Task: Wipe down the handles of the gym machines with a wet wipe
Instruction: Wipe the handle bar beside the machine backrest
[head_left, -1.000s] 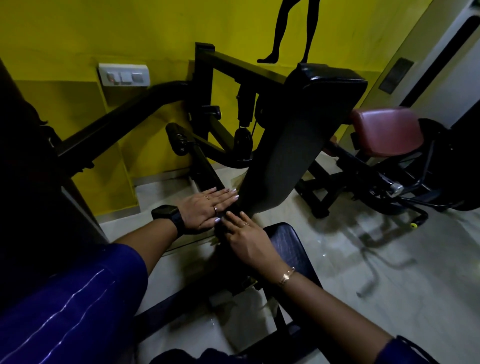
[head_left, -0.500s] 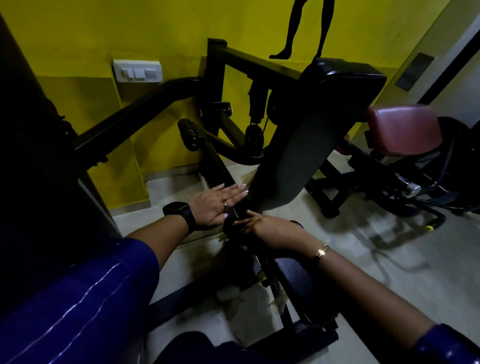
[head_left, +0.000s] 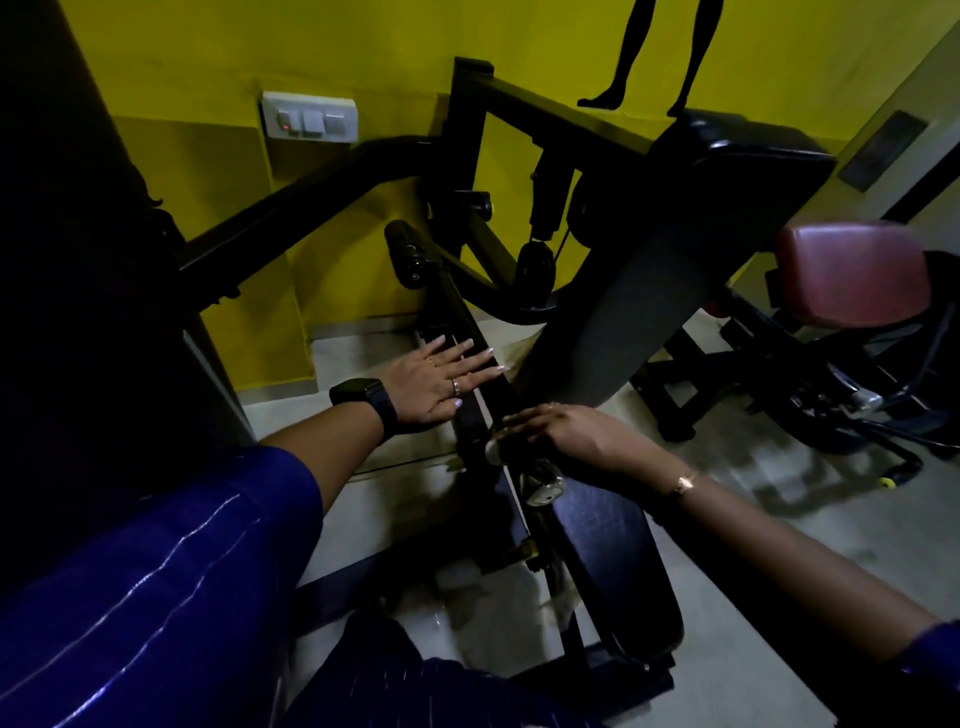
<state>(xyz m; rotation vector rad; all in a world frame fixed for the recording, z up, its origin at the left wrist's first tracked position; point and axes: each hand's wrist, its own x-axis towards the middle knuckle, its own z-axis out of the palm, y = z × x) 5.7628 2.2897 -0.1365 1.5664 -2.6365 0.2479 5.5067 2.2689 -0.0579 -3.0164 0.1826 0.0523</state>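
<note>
meanwhile left hand (head_left: 434, 387) lay flat, fingers straight, on the black frame bar (head_left: 453, 306); right hand (head_left: 579, 441) curled its fingers over it.

Covering part of the black bar (head_left: 454, 312) with the left hand (head_left: 436, 387), its palm side out of sight. Blurring along the fingers (head_left: 519, 418) of the right hand (head_left: 582, 441), draped over the same bar, hiding whatever lies beneath the palm. Cutting the wall silhouette (head_left: 654, 57) off at the legs along the top edge. Losing the dark mass (head_left: 78, 286) to shadow, too dim for naming. Smearing the maroon pad (head_left: 857, 275) along its top. Running the blue sleeve (head_left: 156, 597) past the bottom and left edges.
</note>
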